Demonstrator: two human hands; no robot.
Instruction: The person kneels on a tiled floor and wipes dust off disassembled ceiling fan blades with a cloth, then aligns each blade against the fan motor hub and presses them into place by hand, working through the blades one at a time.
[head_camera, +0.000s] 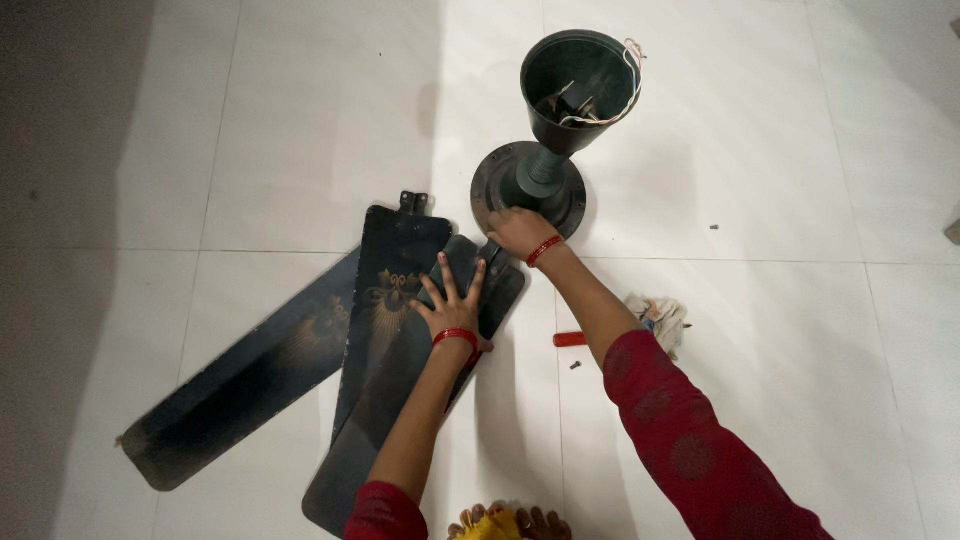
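Fan motor (528, 185), dark metal, on floor tiles (780, 330) beside three blades (395, 330). Likely heavy, rigid; best gripped at rim or stem. Right hand (520, 232) grasps the rim. Left hand (452, 298) lies flat, fingers spread, on the top blade: thin, stiff, probably light.

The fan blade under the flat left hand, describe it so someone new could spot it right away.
On the white tiled floor, find the dark round fan motor with its cup-shaped canopy. Three long dark fan blades fan out below it to the left. The topmost blade, nearest the motor, is the one under the left hand, unlike the two uncovered blades.
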